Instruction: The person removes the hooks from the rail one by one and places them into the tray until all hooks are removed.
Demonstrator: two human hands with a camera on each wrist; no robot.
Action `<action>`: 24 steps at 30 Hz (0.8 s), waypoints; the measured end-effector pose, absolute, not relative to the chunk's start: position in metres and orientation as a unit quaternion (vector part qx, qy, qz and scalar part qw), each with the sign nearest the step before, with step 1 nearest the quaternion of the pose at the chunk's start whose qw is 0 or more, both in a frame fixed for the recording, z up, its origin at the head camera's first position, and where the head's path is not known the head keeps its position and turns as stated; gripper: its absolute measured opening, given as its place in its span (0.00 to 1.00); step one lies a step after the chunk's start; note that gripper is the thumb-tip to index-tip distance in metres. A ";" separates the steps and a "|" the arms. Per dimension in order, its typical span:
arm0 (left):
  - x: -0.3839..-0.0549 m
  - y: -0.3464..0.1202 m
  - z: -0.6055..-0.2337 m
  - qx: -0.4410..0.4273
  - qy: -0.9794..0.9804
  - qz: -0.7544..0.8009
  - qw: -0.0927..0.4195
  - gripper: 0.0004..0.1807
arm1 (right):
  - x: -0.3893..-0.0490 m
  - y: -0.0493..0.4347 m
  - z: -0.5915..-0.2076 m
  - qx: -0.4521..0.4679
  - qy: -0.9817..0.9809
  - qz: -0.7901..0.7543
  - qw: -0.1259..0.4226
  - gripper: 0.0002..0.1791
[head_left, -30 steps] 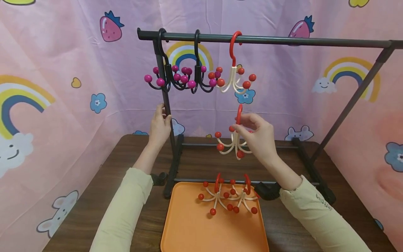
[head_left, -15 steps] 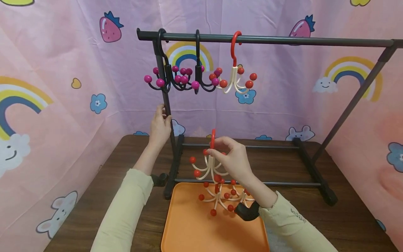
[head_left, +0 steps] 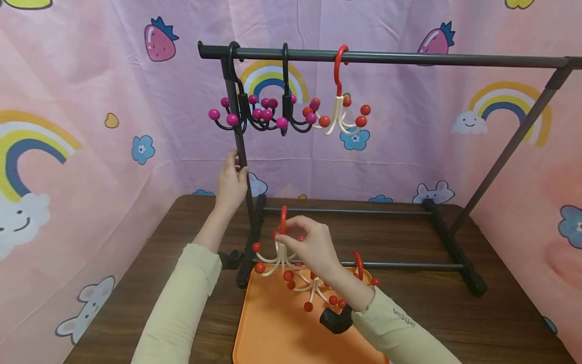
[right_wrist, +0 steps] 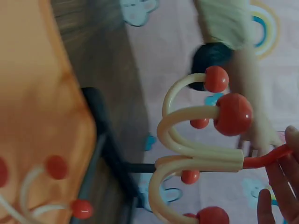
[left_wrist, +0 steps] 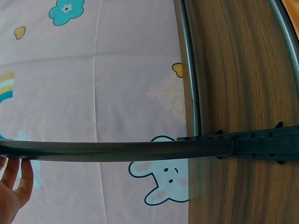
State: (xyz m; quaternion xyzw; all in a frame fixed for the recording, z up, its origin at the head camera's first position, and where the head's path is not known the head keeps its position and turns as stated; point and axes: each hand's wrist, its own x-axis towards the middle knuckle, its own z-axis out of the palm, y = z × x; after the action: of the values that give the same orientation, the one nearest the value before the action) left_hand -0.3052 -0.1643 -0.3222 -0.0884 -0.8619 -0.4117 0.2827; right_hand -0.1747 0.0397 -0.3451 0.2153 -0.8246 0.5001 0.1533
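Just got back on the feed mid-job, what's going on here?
A person's right-hand grip holds a cream hanger in midair by its red hook. Two similar hangers lie on the orange tray, partly hidden by the right arm. The left-hand grip touches the left post. Two black hangers and one cream-and-red hanger hang from the top rail.

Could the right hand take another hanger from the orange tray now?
Probably not: the right hand pinches one hanger, so it looks occupied, though another hanger lies on the tray.
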 end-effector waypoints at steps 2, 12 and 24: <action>-0.305 -0.164 -0.322 -0.089 -0.862 -0.411 0.283 0.21 | -0.173 0.038 -0.353 0.216 -0.832 0.491 0.139 0.10; -0.305 -0.163 -0.323 -0.094 -0.859 -0.413 0.288 0.20 | -0.172 0.032 -0.380 0.253 -0.853 0.436 0.131 0.09; -0.303 -0.163 -0.323 -0.098 -0.858 -0.410 0.293 0.20 | -0.165 0.021 -0.395 0.292 -0.892 0.288 0.189 0.08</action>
State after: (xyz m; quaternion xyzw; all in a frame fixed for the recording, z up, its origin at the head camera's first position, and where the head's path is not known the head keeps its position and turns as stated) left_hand -0.3035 -0.1633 -0.3227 -0.0977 -0.8583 -0.4098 0.2930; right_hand -0.1648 0.0206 -0.3951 0.2915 -0.8925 0.2879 0.1887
